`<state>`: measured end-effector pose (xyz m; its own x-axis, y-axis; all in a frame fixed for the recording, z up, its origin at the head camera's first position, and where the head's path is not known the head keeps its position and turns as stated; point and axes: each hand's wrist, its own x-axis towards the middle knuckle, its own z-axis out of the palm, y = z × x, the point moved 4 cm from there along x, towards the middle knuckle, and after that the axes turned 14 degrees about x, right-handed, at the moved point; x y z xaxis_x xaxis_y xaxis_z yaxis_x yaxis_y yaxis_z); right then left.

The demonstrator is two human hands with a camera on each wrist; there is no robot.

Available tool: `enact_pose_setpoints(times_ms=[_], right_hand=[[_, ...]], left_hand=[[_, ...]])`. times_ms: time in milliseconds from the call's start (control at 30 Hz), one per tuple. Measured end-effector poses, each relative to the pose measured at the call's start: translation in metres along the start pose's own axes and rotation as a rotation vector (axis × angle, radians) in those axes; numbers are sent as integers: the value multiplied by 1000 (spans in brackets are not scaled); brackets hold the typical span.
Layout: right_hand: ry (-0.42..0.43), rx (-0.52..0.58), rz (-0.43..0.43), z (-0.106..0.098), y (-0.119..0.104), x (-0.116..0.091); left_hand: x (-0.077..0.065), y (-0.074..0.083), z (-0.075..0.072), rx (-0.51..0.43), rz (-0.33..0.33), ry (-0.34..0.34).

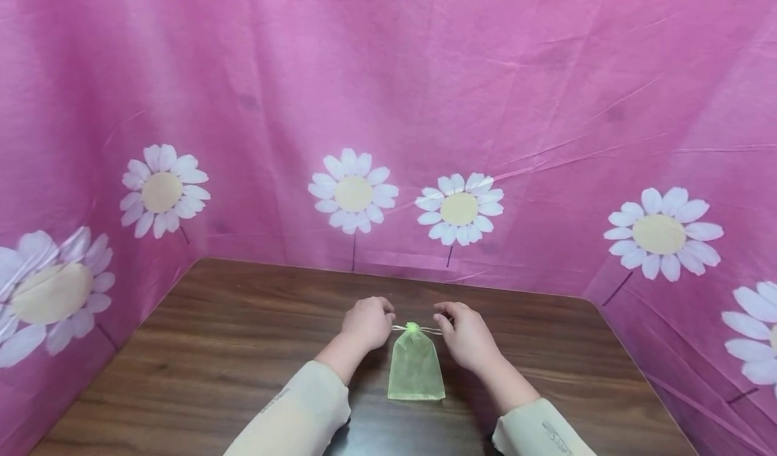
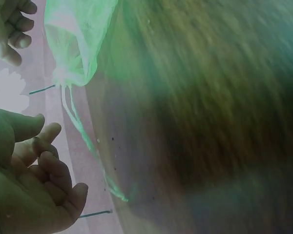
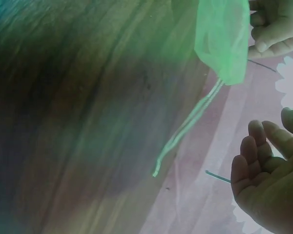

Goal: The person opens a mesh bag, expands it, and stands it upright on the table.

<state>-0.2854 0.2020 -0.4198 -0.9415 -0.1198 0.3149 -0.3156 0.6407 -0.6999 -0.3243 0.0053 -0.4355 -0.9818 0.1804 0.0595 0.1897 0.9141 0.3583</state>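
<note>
A small sheer yellow-green drawstring pouch [image 1: 416, 368] lies on the table, its neck gathered at the far end and its base towards me. Thin drawstrings run out to both sides. To its left is my left hand [image 1: 367, 324], fingers loosely bent and holding nothing. My right hand [image 1: 469, 336] is on the other side, thumb and fingers apart. In the left wrist view a drawstring [image 2: 80, 126] hangs free beside the left hand [image 2: 36, 180]. Likewise, the right wrist view has the other drawstring [image 3: 185, 126] loose, apart from the right hand [image 3: 271, 175].
The dark brown wood-grain table [image 1: 243, 334] has a rounded far edge. Close behind it and along both sides hangs a pink cloth [image 1: 388, 71] printed with white daisies. Pale sleeves [image 1: 297, 409] cover both forearms.
</note>
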Motion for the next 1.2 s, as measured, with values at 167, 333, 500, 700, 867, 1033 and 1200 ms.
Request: enact_pose_setpoints(times_ms=[167, 333, 500, 700, 867, 1033, 1200], right_hand=[[12, 34, 29, 7, 6, 5], [24, 54, 52, 12, 14, 7], [8, 73, 92, 17, 18, 10], [-13, 79, 91, 23, 20, 11], [-24, 68, 88, 26, 20, 13], [-49, 41, 147, 28, 23, 15], [-65, 39, 182, 30, 25, 17]], left_hand=[[3, 2, 6, 0, -20, -4], [5, 4, 9, 30, -34, 1], [7, 6, 12, 41, -31, -1], [11, 9, 16, 50, -25, -27], [12, 10, 20, 31, -22, -45], [12, 11, 23, 37, -16, -54], [12, 11, 25, 45, -21, -68]])
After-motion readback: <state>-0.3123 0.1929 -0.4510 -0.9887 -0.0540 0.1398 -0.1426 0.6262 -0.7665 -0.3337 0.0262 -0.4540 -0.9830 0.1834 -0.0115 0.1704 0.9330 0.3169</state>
